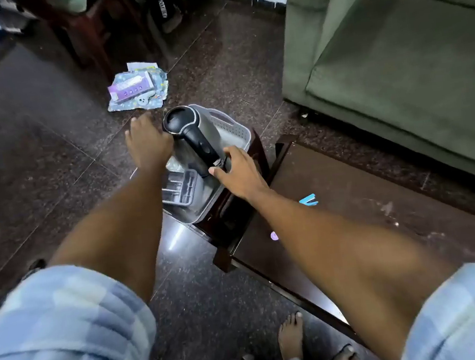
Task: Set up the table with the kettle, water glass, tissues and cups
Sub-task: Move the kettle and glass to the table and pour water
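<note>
One electric kettle [193,137], steel-bodied with a glossy black lid and a black moulded handle, lies tipped in a grey plastic basket [233,127]. Its long axis runs from lid, up and to the left, down to base, lower right; the handle faces up. The basket is rectangular with rounded corners, perforated walls and a slot handle in its far end. It sits on a small dark wooden stool [260,156]. Inside, below the kettle, one grey slotted tray [182,187].

Left hand [149,144]: fingers spread, palm pressed against the kettle's lid end. Right hand [237,172]: fingers loosely curled at the base of the handle, thumb out; whether it grips is unclear. Both forearms bare, pale blue checked sleeves rolled up.

Just beside the stool, a low dark wooden surface [367,209], dusty, bearing a small blue scrap [309,200]. Speckled polished stone floor [47,136]. One green fabric sofa [394,58] at right. On the floor beyond, a purple box [131,87] on patterned cloth.
</note>
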`<state>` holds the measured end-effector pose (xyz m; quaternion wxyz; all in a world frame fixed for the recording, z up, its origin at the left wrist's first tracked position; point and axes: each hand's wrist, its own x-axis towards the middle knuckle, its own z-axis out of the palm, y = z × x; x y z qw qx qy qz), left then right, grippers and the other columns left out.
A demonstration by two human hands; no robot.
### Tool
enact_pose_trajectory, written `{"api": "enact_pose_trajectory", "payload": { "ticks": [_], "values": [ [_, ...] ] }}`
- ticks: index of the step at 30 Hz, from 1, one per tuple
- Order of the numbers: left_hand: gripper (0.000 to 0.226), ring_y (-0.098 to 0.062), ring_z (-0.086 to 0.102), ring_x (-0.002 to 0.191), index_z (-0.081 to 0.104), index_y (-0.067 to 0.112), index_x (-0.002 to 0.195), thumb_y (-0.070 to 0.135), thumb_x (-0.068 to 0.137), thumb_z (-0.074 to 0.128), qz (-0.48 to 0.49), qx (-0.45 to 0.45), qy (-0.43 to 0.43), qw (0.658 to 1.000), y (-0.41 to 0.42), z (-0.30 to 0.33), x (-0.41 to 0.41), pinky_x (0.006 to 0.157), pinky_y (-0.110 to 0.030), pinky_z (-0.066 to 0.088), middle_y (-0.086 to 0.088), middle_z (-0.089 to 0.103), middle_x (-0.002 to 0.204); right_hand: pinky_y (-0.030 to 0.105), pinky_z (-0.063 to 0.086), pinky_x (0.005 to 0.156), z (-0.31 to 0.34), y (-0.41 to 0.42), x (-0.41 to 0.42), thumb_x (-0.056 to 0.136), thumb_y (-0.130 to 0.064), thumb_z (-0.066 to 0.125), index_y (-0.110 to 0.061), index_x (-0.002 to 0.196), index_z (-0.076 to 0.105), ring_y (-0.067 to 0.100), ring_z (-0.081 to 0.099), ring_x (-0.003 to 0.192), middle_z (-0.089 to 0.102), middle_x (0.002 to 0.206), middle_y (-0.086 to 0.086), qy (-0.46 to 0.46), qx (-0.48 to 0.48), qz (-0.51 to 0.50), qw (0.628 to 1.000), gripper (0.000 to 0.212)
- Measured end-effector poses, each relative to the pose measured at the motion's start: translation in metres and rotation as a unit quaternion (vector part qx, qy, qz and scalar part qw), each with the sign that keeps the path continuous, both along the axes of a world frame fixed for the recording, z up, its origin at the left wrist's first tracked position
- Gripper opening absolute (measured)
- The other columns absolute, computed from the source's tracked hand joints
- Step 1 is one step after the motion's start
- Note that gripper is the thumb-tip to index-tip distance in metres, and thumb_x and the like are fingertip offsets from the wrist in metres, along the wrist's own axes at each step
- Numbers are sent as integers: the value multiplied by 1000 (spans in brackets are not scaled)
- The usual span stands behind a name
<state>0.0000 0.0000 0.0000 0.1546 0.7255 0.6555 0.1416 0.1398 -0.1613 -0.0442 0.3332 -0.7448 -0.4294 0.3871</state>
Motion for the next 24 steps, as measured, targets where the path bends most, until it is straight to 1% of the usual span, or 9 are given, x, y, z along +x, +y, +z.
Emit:
{"api": "enact_pose_trajectory", "payload": {
  "ticks": [2, 5, 8, 11, 12, 14, 17, 22, 24],
  "values": [
    [70, -42, 52, 139, 49, 11, 148, 36, 83, 54, 59, -88, -10, 994, 17, -14, -15, 118, -51, 40, -22, 56, 147, 46, 47, 113, -7, 20, -9, 93, -44, 75, -15, 137, 55, 30, 54, 136, 58, 142, 10, 11, 5, -3, 1000, 57],
    [65, -40, 60, 131, 55, 10, 143, 31, 82, 60, 46, -210, -4, 977, 27, -38, -30, 112, -47, 49, -24, 62, 141, 36, 53, 96, -20, 42, -21, 89, -40, 79, -15, 117, 63, 28, 66, 113, 70, 116, 8, 32, 7, -19, 999, 41],
    [70, -38, 56, 136, 53, 10, 145, 22, 79, 71, 39, -210, -13, 977, 29, -58, -30, 114, -45, 47, -22, 55, 147, 23, 47, 77, -24, 58, -24, 84, -33, 82, -22, 91, 69, 23, 71, 94, 74, 88, -3, 77, 23, -75, 994, 18],
    [82, -44, 47, 140, 46, 7, 145, 31, 76, 84, 27, -162, 28, 986, 36, -75, -31, 116, -50, 41, -24, 43, 149, 9, 40, 52, -23, 72, -22, 81, -35, 85, -25, 67, 62, 14, 64, 70, 65, 66, -14, 85, 41, -103, 990, 28],
    [83, -46, 46, 139, 46, 7, 144, 31, 75, 87, 25, -155, 45, 987, 37, -78, -32, 115, -51, 42, -25, 43, 148, 7, 40, 49, -22, 73, -22, 81, -36, 85, -26, 65, 60, 9, 62, 66, 63, 65, -16, 80, 49, -108, 990, 31],
    [85, -47, 47, 137, 49, 9, 142, 29, 72, 93, 25, -143, 53, 988, 41, -85, -31, 113, -50, 43, -27, 46, 144, 8, 39, 51, -25, 74, -21, 82, -39, 82, -29, 68, 58, 9, 62, 67, 62, 67, -15, 69, 65, -116, 989, 30],
    [87, -44, 55, 130, 55, 11, 141, 25, 67, 97, 25, -125, 29, 991, 44, -87, -32, 111, -46, 46, -26, 50, 139, 24, 41, 61, -31, 70, -22, 84, -40, 78, -29, 70, 55, 14, 62, 70, 63, 72, -13, 63, 85, -125, 987, 29],
    [87, -41, 58, 127, 57, 16, 144, 17, 65, 96, 22, -105, -18, 994, 40, -79, -27, 110, -41, 47, -23, 49, 140, 24, 43, 59, -6, 60, -9, 85, -33, 77, -24, 69, 57, 4, 57, 61, 59, 65, -12, 79, 144, -141, 976, 27],
    [87, -41, 59, 125, 57, 17, 144, 17, 65, 95, 20, -92, -26, 995, 37, -70, -21, 109, -43, 48, -21, 49, 139, 18, 42, 56, 12, 57, 3, 85, -31, 78, -24, 66, 55, 0, 54, 56, 55, 59, -12, 75, 177, -153, 969, 30]
  ]
}}
